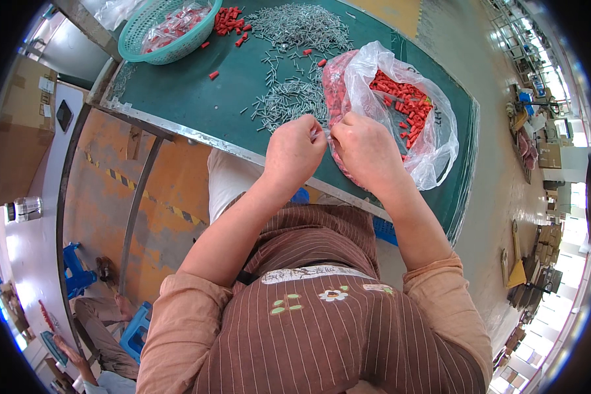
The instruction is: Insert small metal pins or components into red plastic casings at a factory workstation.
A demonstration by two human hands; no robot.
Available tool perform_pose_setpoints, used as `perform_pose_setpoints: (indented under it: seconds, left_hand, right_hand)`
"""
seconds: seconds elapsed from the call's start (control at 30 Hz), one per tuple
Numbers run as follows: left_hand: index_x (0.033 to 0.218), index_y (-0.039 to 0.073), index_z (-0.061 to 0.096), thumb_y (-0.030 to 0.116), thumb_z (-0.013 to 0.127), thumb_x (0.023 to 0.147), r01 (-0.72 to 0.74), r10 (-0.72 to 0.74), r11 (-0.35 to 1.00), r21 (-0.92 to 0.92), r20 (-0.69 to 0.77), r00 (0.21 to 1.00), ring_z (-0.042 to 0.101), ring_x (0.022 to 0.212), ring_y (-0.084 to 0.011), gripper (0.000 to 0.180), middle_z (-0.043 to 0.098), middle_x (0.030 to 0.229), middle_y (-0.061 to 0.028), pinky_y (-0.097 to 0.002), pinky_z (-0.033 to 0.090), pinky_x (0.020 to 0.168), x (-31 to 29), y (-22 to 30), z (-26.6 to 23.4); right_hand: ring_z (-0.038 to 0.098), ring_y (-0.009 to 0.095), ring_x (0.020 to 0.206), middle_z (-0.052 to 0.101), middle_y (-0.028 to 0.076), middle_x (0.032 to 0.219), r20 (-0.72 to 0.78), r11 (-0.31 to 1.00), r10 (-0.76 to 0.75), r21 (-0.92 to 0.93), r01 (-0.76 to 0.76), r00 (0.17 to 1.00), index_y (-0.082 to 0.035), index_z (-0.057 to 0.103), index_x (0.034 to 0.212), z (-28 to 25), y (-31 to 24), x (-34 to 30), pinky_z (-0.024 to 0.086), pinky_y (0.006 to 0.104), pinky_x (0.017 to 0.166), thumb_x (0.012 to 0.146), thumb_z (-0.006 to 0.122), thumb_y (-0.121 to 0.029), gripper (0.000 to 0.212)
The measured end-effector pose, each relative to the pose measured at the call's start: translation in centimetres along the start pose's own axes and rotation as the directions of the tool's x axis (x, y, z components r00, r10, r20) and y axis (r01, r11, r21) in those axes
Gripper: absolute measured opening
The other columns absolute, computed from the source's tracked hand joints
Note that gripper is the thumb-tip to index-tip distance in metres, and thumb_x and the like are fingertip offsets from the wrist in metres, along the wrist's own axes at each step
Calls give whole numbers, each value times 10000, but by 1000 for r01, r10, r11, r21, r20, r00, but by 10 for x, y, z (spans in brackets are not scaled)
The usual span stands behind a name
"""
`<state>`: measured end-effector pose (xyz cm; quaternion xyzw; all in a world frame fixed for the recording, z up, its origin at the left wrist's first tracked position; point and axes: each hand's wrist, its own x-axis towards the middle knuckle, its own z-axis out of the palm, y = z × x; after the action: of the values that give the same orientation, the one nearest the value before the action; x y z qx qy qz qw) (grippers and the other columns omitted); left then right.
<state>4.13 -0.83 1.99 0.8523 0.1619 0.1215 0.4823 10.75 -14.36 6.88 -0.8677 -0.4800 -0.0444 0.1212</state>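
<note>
The left hand (297, 148) and right hand (366, 146) meet above the near edge of the table (177, 98), fingers curled, seemingly pinching a scrap of clear plastic (327, 132) between them; gripping from both sides probably keeps such limp film taut. The left is nearest the loose screws (289, 104), the right just beside a big clear bag (440, 161) of red plugs (410, 98), its mouth spread wide, likely for easy reach. Farther off, a green basket (171, 56) holds packets (177, 27), its wall presumably keeping them from the loose pieces.

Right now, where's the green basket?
In the head view, the green basket sits at the table's upper left, beside loose red pieces.
</note>
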Motion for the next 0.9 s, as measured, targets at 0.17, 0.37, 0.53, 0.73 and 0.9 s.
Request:
perform_pose_setpoints:
  seconds: [0.17,0.37,0.53,0.73,0.9]
  left_hand:
    - [836,-5,641,143,639,795,8,-8,1000,-24,3,1000,636,682,-303,154,648,738,-158,-359,496,662,0,-1,2]
    - [833,-12,641,138,633,784,29,-28,999,-36,28,999,636,690,-300,158,646,741,-160,-357,495,669,2,1,2]
    - [827,-16,639,145,631,787,42,-41,999,-32,39,998,638,689,-304,166,646,739,-168,-360,497,671,2,5,1]
    - [831,-16,640,160,632,791,24,-24,1000,7,37,999,648,706,-318,180,648,746,-182,-367,499,672,2,4,7]
    - [832,-12,642,171,637,791,39,-39,999,-6,40,998,647,707,-323,188,649,747,-185,-367,499,671,1,5,8]
  right_hand:
    - [618,342,775,574,156,779,7,1000,-7,17,6,1000,-18,592,757,-1,1,2,511,427,675,757,581,-30,16]
    - [620,349,771,573,165,784,-9,998,20,64,-19,1000,-12,591,758,-4,1,2,510,425,683,763,579,-27,20]
    - [622,339,794,579,157,800,8,1000,17,5,-17,1000,-13,611,745,-5,2,2,512,422,698,754,580,-22,34]
    - [621,340,813,581,159,809,48,999,29,-40,-27,998,-12,614,747,-1,4,0,514,425,712,745,583,-20,32]
    - [620,347,814,585,164,821,38,999,34,-15,-34,999,-13,607,765,-5,-2,1,516,424,715,749,584,-23,29]
